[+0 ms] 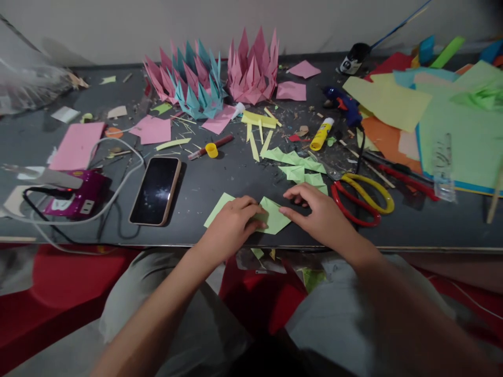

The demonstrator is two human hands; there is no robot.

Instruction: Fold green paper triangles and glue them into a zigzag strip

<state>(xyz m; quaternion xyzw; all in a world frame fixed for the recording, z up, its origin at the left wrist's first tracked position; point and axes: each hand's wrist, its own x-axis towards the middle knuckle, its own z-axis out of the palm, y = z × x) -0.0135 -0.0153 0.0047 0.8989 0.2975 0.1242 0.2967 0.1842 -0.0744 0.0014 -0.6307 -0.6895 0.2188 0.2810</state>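
Near the table's front edge lies a light green folded paper (274,215), its top left corner creased to a point. My left hand (238,217) presses down over its left side, fingers bent and close together. More green paper (218,207) shows left of that hand; whether both are one sheet is hidden. At the folded paper's right edge, my right hand (308,209) has its thumb on the paper and its fingers curled in. Just beyond lie folded green paper pieces (294,158) in rows. Scissors (359,199) with red and yellow handles rest beside my right hand.
A phone (156,191) and a purple power adapter (80,196) with cables lie left. Pink (254,68) and blue (200,97) folded-paper crowns stand at the back. A glue stick (321,134), a glue gun (343,103) and stacked coloured paper (459,141) are right. Paper scraps litter the table.
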